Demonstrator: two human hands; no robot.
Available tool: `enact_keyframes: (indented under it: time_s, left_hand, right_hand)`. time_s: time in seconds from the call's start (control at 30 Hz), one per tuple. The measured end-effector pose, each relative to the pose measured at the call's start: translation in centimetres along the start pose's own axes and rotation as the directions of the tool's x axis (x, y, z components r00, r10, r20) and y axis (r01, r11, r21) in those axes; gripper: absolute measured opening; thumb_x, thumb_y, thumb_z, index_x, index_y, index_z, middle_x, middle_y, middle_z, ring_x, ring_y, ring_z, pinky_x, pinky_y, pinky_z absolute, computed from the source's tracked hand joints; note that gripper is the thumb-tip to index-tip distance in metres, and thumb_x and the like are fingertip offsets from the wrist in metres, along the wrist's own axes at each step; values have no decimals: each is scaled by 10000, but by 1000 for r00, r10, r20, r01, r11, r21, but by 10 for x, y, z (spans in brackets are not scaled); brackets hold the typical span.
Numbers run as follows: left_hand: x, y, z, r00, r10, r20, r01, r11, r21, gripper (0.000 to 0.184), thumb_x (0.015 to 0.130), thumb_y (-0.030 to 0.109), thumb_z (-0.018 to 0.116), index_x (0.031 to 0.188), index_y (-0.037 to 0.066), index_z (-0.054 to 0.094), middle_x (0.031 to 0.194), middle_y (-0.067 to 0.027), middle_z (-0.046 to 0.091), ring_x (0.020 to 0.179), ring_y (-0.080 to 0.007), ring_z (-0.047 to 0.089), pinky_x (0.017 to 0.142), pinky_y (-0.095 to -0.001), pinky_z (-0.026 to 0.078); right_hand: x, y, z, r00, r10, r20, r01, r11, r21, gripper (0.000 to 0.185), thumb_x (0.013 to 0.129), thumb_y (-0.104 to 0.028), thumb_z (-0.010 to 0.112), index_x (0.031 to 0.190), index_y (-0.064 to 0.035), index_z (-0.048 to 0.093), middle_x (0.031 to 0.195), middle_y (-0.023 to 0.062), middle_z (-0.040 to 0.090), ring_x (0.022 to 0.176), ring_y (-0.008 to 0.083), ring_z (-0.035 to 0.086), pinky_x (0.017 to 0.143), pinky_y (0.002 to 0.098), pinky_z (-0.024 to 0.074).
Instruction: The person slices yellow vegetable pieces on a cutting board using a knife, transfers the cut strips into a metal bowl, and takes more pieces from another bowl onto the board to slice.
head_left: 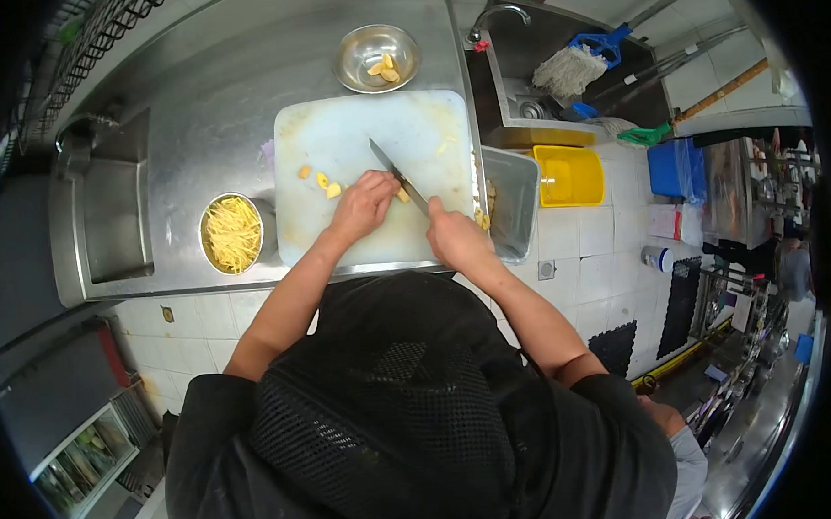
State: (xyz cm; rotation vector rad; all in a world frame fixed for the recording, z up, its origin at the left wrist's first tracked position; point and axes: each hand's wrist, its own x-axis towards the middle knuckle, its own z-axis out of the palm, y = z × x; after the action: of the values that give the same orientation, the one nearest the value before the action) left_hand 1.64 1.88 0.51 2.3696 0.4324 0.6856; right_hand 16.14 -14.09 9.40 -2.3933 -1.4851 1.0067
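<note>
A kitchen knife (pixel 415 196) is gripped in my right hand (pixel 459 238), its blade pointing up and to the left over the white cutting board (pixel 324 130). My left hand (pixel 368 202) is closed, fingertips curled against the blade's left side and pressed on a piece of ginger (pixel 402 195) that is mostly hidden. Left of that hand, several cut ginger pieces (pixel 333 189) lie loose on the board. A metal bowl (pixel 358 44) above the board contains a few ginger chunks (pixel 389 75). Thin yellow shreds (pixel 234 234) fill a round metal container (pixel 204 246) at the left.
A grey plastic bin (pixel 515 187) stands against the board's right side, with a yellow basin (pixel 573 174) beyond it. One sink (pixel 119 206) is at far left; another at upper right holds a mop (pixel 569 71). Another person's grey sleeve (pixel 688 465) shows at lower right.
</note>
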Motion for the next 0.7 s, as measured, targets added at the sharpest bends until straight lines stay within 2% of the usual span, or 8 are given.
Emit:
enact_keyframes:
  time_s: [0.1, 0.17, 0.3, 0.37, 0.47, 0.6, 0.7]
  left_hand:
    - [1, 1, 0, 1000, 17, -25, -18, 1000, -11, 162, 863, -33, 662, 1010, 23, 700, 1007, -109, 691, 976, -309, 665, 821, -399, 559]
    - [-1, 1, 2, 1000, 0, -28, 0, 1000, -15, 165, 861, -36, 660, 1008, 24, 701, 1004, -108, 693, 974, -308, 667, 820, -397, 560]
    - [0, 0, 2, 999, 17, -36, -17, 1000, 5, 166, 856, -43, 658, 1003, 19, 703, 1012, -109, 699, 982, -305, 671, 819, -393, 564]
    - [3, -1, 1, 999, 31, -43, -31, 999, 9, 165, 857, -41, 659, 1004, 17, 704, 1014, -110, 700, 984, -306, 670, 824, -393, 563]
    - [-3, -2, 6, 998, 31, -55, -30, 1000, 7, 170, 852, -37, 660, 1007, 14, 703, 1015, -114, 700, 978, -308, 668, 827, -397, 562]
    - [-1, 0, 4, 998, 38, -58, -36, 999, 26, 180, 844, -38, 656, 1011, 11, 703, 1022, -124, 700, 974, -316, 665, 837, -407, 560]
    - [-5, -3, 8, 997, 19, -71, -18, 1000, 10, 174, 856, -42, 658, 1017, 12, 699, 1023, -130, 701, 996, -318, 665, 850, -405, 555]
  right_hand:
    - [-15, -3, -16, 998, -7, 67, 6, 1000, 20, 256, 933, -97, 478, 1171, -2, 466, 836, 283, 691, 830, 499, 683, 768, 616, 509]
    - [-6, 4, 8, 1000, -1, 6, 1, 1000, -2, 244, 933, -90, 473, 1161, -3, 464, 828, 281, 689, 840, 490, 685, 770, 616, 506]
    - [-1, -5, -6, 1000, -18, 2, 18, 1000, 4, 231, 929, -88, 484, 1143, -5, 460, 838, 283, 687, 847, 488, 683, 772, 621, 500]
    - [-21, -8, -27, 997, -7, 76, 4, 999, 39, 220, 928, -83, 494, 1129, -3, 456, 837, 284, 686, 841, 492, 679, 762, 623, 494]
    - [-7, -2, -3, 999, 19, 44, -20, 1000, 14, 228, 927, -83, 503, 1136, -5, 458, 857, 292, 688, 847, 493, 680, 760, 617, 494]
    - [0, -10, -8, 1000, -12, 20, 12, 1000, 1, 221, 930, -78, 487, 1137, -5, 459, 877, 302, 690, 857, 494, 680, 767, 614, 496]
    - [-15, -7, -20, 997, 2, 83, -3, 1000, 21, 225, 934, -83, 476, 1145, -6, 459, 883, 308, 688, 853, 498, 680, 785, 616, 503]
